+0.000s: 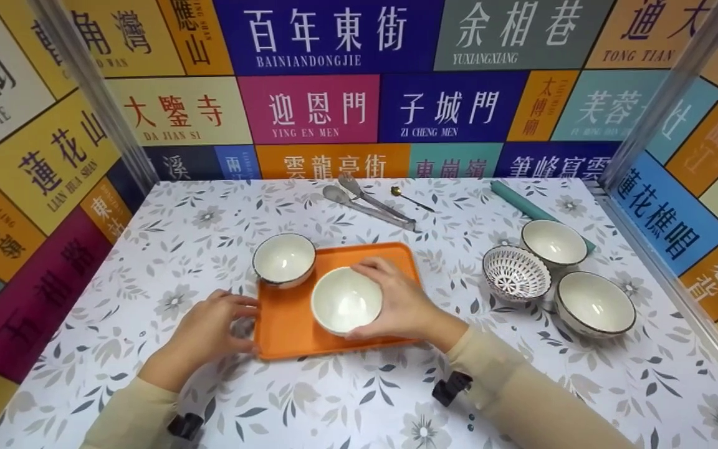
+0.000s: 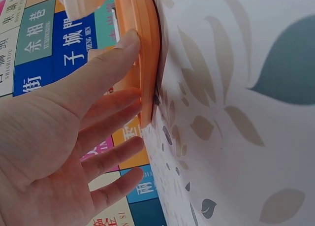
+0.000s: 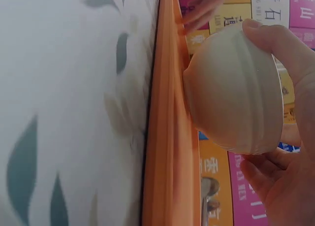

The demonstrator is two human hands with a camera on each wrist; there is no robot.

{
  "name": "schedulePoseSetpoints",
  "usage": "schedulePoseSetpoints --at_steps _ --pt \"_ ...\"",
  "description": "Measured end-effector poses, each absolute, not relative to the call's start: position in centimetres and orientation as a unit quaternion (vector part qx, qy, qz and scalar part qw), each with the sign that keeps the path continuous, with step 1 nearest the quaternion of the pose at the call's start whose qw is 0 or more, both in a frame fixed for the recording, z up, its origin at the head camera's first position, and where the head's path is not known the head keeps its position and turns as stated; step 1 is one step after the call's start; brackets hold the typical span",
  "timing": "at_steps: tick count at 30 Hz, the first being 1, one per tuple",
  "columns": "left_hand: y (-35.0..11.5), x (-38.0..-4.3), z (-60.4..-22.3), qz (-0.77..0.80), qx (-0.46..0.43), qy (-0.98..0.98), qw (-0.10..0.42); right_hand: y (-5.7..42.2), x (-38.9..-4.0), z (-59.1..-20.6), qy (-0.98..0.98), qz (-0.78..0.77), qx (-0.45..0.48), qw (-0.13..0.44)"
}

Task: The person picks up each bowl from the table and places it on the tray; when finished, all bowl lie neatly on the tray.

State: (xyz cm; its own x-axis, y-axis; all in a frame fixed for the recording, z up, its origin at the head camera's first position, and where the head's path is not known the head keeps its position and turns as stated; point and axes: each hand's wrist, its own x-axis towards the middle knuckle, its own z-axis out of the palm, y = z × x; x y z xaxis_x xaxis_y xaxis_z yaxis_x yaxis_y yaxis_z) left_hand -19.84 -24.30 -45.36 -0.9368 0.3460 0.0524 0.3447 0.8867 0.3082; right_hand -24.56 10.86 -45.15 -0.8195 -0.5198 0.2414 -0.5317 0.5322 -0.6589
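Observation:
My right hand [image 1: 406, 305] grips a plain white bowl [image 1: 346, 301] from its right side, thumb on the near side and fingers at the far rim. The bowl is upright over the orange tray [image 1: 284, 324]; in the right wrist view its foot is right at the tray's rim line. My left hand [image 1: 212, 321] is at the tray's left edge. In the left wrist view its thumb [image 2: 110, 58] lies at the tray's rim, and the other fingers are extended and spread. A white bowl with a dark rim [image 1: 284, 259] overlaps the tray's far left corner.
On the right stand a patterned bowl [image 1: 516, 274] and two dark-rimmed white bowls [image 1: 554, 243], [image 1: 596, 304] close together. A green rolled item [image 1: 521, 202] lies behind them. Metal tongs [image 1: 371, 206] and a small spoon [image 1: 410, 198] lie at the back, before the lettered wall panels.

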Motion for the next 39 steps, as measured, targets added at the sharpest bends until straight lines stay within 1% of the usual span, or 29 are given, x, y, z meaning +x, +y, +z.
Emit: schedulePoseSetpoints --at_steps 8,15,21,32,39 --pt "-24.4 -19.6 -45.4 0.171 0.181 0.969 -0.004 7.3 -23.9 -45.0 -0.863 0.374 0.339 0.002" --pt "-24.4 -19.5 -45.5 0.169 0.179 0.969 0.001 5.5 -23.5 -45.6 -0.856 0.372 0.358 0.0" --pt "-24.5 -19.5 -45.6 0.157 0.19 0.969 -0.017 4.5 -23.7 -46.1 -0.857 0.365 0.363 0.01" --pt "-24.6 -19.5 -45.6 0.165 0.187 0.968 -0.015 3.2 -24.0 -46.8 -0.853 0.37 0.367 0.01" --pt "-24.5 -19.8 -45.5 0.165 0.182 0.969 -0.006 3.0 -24.3 -46.9 -0.849 0.368 0.379 0.022"
